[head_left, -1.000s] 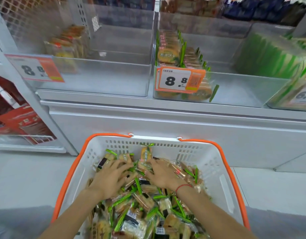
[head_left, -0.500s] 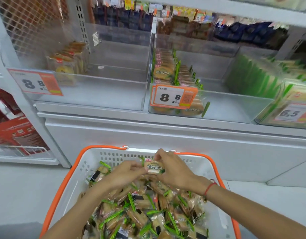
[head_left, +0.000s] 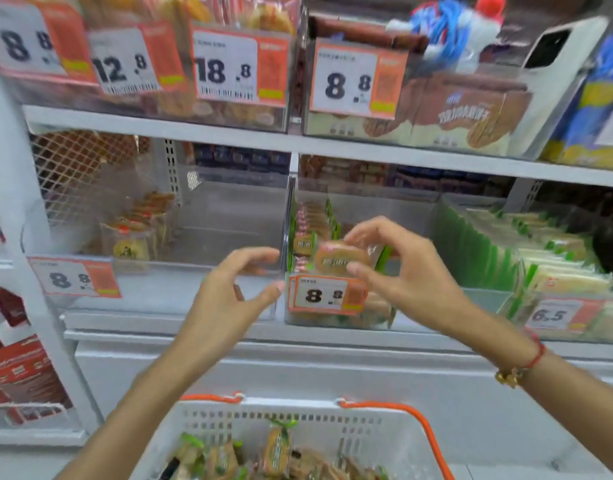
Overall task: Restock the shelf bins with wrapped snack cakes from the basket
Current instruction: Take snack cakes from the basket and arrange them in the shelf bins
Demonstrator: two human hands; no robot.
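My right hand [head_left: 398, 271] pinches a wrapped snack cake [head_left: 339, 259] with green ends, held up in front of the middle clear shelf bin [head_left: 416, 310]. That bin has an 8.8 price tag and rows of the same green-edged cakes [head_left: 307, 230] along its left side. My left hand [head_left: 229, 296] hovers just left of it, fingers spread and curved, holding nothing. At the bottom edge stands the white basket [head_left: 298, 417] with orange handles, several wrapped cakes [head_left: 274, 452] inside.
A nearly empty clear bin [head_left: 159, 289] at left holds a few orange-labelled cakes at its back. A bin of green-edged packs [head_left: 547, 258] sits at right. An upper shelf [head_left: 298, 143] with price-tagged bins hangs above. Red boxes [head_left: 17, 379] stand low left.
Both hands rose out of the basket to shelf height. The right hand carried one cake up to the middle bin; the left hand let go and moved apart. The view tilted upward.
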